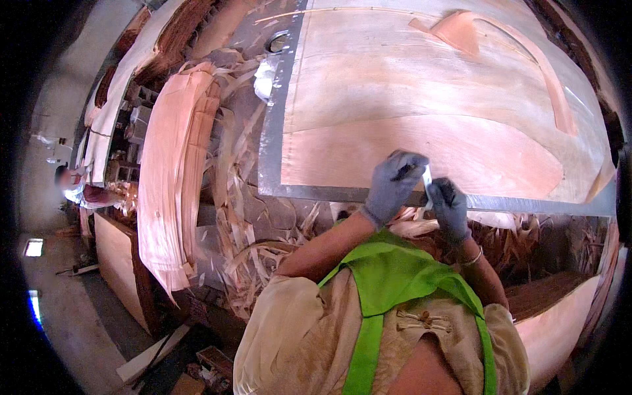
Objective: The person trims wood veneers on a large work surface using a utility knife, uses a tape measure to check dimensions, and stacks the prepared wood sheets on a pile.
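Both my hands wear grey gloves and meet just above the near edge of a large worktable (329, 193). A narrow white strip (428, 181) stands between them; whether it is tape or paper I cannot tell. My left hand (394, 184) is closed, with its fingertips pinching the strip's upper end. Lower and to the right, my right hand (450, 209) is curled closed around the strip's lower part. Beyond the hands, a pinkish wood veneer sheet (395, 148) with a curved far edge lies on paler veneer (368, 72).
A curled veneer offcut (457, 33) lies on the table's far side. Left of it stands a veneer stack (174, 171), with veneer scraps (230, 217) strewn on the floor between. Another stack (559, 316) is at my right. A person (85, 191) is at the far left.
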The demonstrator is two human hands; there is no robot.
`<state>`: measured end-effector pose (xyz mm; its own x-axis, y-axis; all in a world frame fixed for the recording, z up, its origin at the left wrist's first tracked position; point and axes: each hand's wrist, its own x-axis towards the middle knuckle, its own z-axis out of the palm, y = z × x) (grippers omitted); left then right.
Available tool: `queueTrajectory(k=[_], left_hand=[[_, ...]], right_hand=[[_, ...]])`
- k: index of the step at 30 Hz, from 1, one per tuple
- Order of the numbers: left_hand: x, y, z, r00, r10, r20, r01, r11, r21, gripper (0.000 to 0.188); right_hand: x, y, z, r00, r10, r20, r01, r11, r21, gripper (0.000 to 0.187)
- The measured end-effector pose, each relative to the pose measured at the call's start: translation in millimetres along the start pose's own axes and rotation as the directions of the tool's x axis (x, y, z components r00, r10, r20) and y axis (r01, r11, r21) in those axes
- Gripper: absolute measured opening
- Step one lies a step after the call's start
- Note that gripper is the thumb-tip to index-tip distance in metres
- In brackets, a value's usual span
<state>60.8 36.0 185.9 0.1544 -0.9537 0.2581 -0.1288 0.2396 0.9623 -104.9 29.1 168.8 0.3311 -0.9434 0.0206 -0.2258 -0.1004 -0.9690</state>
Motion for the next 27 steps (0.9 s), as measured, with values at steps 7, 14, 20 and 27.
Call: queueTrajectory(k=[7,14,20,27], left_hand=[[-57,-139,-158,0.938,-0.101,0.331,-0.190,0.650,0.736,0.023],[6,-222,-289,0.955,-0.127,0.269,-0.196,0.412,0.890,0.023],[23,-237,-317,0.935,-0.187,0.301,-0.245,0.273,0.930,0.033],[35,-223,-316,0.825,-0.345,0.449,-0.390,0.229,0.892,0.049]], right_hand=[[-2,30,95,0.815,0.532,0.230,-0.577,0.778,0.250,0.007],[78,62,248,0.819,0.510,0.261,-0.571,0.766,0.296,0.023],[170,82,317,0.817,0.541,0.199,-0.563,0.823,0.074,0.030],[195,101,338,0.937,0.337,0.092,-0.316,0.930,-0.187,0.043]])
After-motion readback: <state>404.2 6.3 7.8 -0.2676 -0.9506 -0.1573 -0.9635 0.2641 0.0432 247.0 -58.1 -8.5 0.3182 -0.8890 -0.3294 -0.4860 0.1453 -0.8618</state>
